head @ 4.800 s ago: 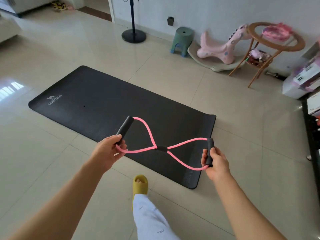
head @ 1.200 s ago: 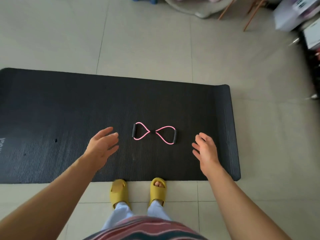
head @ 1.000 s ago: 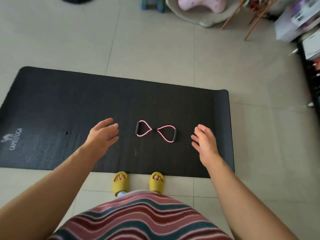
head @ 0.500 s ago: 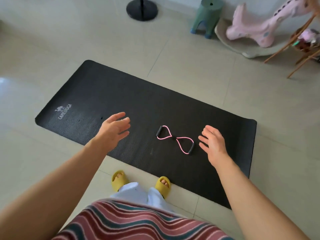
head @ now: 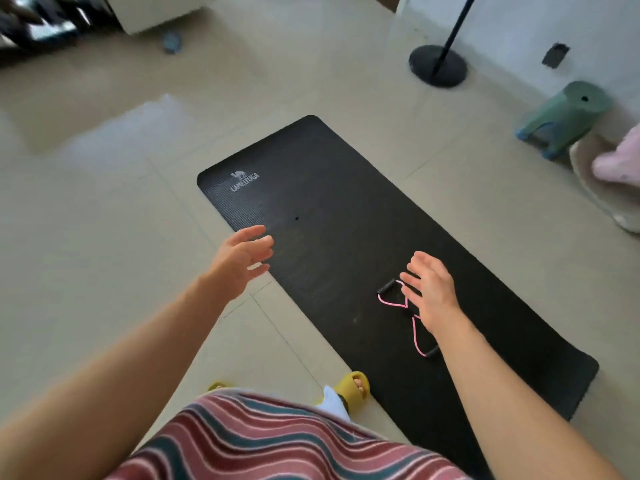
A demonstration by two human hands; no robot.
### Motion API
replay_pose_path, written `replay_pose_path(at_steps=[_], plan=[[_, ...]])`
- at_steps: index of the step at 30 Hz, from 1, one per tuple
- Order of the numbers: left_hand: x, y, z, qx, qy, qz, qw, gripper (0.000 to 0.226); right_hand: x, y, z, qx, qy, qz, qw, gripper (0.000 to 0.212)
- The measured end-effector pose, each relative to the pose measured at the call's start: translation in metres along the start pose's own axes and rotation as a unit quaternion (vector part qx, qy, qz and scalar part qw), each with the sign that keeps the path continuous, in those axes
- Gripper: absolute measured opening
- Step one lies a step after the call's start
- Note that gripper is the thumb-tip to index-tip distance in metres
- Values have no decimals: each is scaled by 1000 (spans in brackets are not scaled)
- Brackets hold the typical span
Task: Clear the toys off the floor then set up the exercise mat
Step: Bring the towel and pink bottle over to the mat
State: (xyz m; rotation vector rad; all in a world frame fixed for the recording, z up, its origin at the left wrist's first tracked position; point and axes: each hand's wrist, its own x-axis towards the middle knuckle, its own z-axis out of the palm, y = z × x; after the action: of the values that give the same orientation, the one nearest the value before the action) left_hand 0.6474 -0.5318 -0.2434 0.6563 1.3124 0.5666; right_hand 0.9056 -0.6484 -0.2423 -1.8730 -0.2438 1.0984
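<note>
Black ribbed foam exercise mat (head: 332, 209) lying flat on our beige tiled floor (head: 104, 237), pink figure-eight resistance band with black grips (head: 391, 301) near its near long edge, our left hand (head: 239, 261) and right hand (head: 431, 292) above, fingers spread, empty.

The right hand (head: 433, 292), fingers (head: 412, 268) spread, covers the middle of the pink band (head: 389, 301), so its crossing below the fingers is hidden. The pink toy (head: 620, 164) and its tray (head: 595, 195), far right of those fingers, are cut by the edge and blurred. Well beyond the left hand's (head: 239, 261) fingers, the dark furniture (head: 38, 26) is smeared.
</note>
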Motion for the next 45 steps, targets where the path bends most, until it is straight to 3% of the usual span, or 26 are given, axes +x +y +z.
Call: replay_pose_path(at_steps=[8,15,20,31,39,45], plan=[[-41,3,-174,-102,98,32,989,18,-57,-5,163,-84,-124,-51,987,36],[-95,-10,-313,-201,204,62,956,21,-119,-6,299,-146,-232,-86,958,37],[-138,-29,-383,-280,281,83,914,19,-167,-11,384,-170,-303,-114,931,29],[-204,-44,-485,-392,426,126,805,16,-240,-8,548,-214,-491,-129,834,30],[-204,17,-570,-424,499,183,733,15,-282,-41,695,-204,-582,-136,776,18],[-185,80,-622,-441,523,205,700,15,-301,-81,795,-209,-620,-140,743,18]])
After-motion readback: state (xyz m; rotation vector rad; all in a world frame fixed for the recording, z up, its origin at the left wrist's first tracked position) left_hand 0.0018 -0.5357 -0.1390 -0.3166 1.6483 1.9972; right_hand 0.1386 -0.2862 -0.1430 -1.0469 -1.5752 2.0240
